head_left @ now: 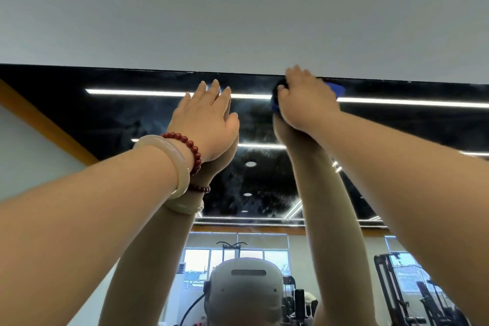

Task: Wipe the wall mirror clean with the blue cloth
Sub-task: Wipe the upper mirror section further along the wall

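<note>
The wall mirror (111,119) fills the lower part of the view; its top edge runs under the grey wall. The glass is smeared with dusty streaks. My right hand (304,99) grips the bunched blue cloth (336,88) and presses it against the glass right at the mirror's top edge. Only bits of the cloth show past my fingers. My left hand (209,119) lies flat on the glass, fingers straight, a little lower and to the left. A pale bangle and a red bead bracelet sit on that wrist.
The grey wall (238,8) rises above the mirror. The mirror reflects a dark ceiling with strip lights, gym machines, windows and my head-worn camera (244,291). Both of my arms reach up across the view.
</note>
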The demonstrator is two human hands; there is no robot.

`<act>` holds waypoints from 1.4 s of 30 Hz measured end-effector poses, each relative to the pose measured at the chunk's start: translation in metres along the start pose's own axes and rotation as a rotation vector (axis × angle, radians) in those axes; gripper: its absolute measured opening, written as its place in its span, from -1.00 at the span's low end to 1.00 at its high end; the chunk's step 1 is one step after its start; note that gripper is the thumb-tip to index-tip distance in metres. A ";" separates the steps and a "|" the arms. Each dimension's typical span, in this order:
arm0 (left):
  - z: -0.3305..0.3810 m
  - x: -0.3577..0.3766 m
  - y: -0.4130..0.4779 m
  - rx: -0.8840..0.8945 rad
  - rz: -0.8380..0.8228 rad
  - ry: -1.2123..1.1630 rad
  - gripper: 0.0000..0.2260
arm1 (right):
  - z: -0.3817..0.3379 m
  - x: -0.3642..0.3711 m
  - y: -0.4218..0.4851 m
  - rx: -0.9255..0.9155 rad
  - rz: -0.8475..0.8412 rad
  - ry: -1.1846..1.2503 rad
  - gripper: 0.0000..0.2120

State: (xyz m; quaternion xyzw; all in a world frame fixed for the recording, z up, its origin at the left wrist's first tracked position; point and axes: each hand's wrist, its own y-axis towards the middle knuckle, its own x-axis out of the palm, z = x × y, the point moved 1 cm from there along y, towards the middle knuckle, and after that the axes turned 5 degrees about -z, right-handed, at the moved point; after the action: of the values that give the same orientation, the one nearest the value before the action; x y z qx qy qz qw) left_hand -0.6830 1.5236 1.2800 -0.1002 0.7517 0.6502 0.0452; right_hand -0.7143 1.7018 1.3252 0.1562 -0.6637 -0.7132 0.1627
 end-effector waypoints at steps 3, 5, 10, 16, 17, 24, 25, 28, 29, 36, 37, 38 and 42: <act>0.000 -0.002 0.002 -0.019 -0.015 -0.017 -0.48 | -0.022 0.011 -0.025 -0.340 -0.153 0.020 -0.55; 0.003 -0.001 0.000 -0.036 -0.016 -0.005 -0.47 | -0.012 0.008 -0.031 -0.382 -0.216 0.018 -0.50; 0.020 0.007 -0.017 -0.063 -0.009 0.002 -0.44 | 0.047 -0.008 -0.027 0.074 0.018 0.056 -0.65; 0.051 0.007 -0.036 -0.007 -0.043 0.028 -0.44 | 0.016 0.000 -0.070 -0.252 -0.121 0.011 -0.50; 0.056 0.007 -0.038 0.000 -0.050 0.027 -0.45 | 0.017 -0.001 -0.080 -0.349 -0.178 -0.004 -0.49; 0.087 0.013 -0.049 0.062 -0.080 -0.025 -0.45 | 0.091 -0.020 -0.061 0.096 -0.094 0.018 -0.48; 0.090 0.015 -0.051 0.067 -0.078 -0.030 -0.44 | 0.089 -0.018 -0.064 0.105 -0.083 -0.001 -0.48; 0.096 0.021 -0.054 0.058 -0.039 0.001 -0.42 | 0.067 -0.016 -0.091 -0.108 -0.100 -0.002 -0.51; 0.096 0.023 -0.054 0.055 -0.025 0.007 -0.42 | 0.063 -0.015 -0.104 -0.237 -0.143 -0.008 -0.50; 0.100 0.023 -0.054 0.035 -0.043 0.035 -0.43 | 0.144 -0.040 -0.092 0.099 -0.083 0.006 -0.55; 0.100 0.023 -0.055 0.032 -0.045 0.038 -0.43 | 0.151 -0.041 -0.089 0.232 -0.070 -0.017 -0.53; 0.101 0.023 -0.055 0.028 -0.045 0.040 -0.43 | 0.151 -0.039 -0.088 0.288 -0.067 -0.048 -0.51; 0.103 0.022 -0.056 0.017 -0.043 0.047 -0.43 | 0.097 -0.025 -0.109 -0.075 -0.065 -0.002 -0.52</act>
State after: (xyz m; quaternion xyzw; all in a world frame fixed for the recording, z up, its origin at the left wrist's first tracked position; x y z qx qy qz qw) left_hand -0.6993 1.6154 1.2063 -0.1310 0.7559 0.6400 0.0423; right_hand -0.7369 1.8070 1.2233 0.1707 -0.6312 -0.7428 0.1442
